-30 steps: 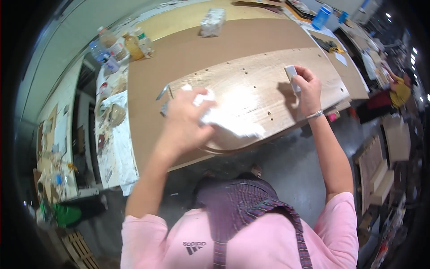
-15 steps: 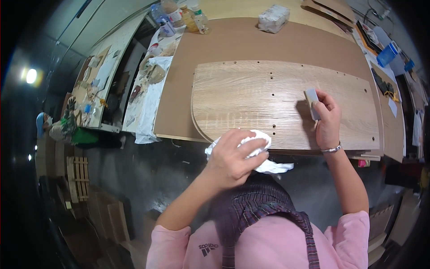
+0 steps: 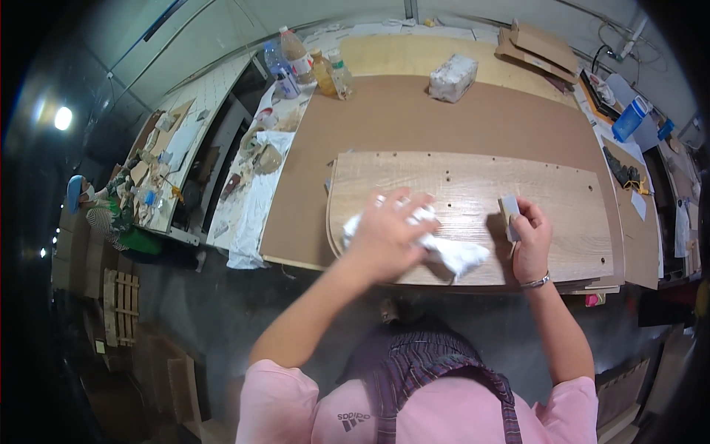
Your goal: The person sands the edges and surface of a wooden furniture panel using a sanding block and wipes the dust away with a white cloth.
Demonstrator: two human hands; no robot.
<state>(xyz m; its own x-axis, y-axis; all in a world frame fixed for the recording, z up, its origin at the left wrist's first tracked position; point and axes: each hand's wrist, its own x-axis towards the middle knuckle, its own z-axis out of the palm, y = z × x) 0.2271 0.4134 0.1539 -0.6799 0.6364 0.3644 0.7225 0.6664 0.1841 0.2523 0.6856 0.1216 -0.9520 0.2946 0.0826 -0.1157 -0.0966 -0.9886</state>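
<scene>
Head view, and the left hand (image 3: 392, 233) is at centre frame, grasping one white cloth (image 3: 462, 255) bunched under spread fingers, likely to keep the wad beneath the palm! Right of centre, the right hand (image 3: 531, 237) pinches one grey-white block (image 3: 508, 209), thumb against fingers, probably for a secure hold. Both are over one wood-grain board (image 3: 547, 200), mid-frame. Upper left, at least four bottles (image 3: 296, 55) (too crowded for certainty) stand aside, presumably out of the way; upper right, one blue bottle (image 3: 629, 120).
</scene>
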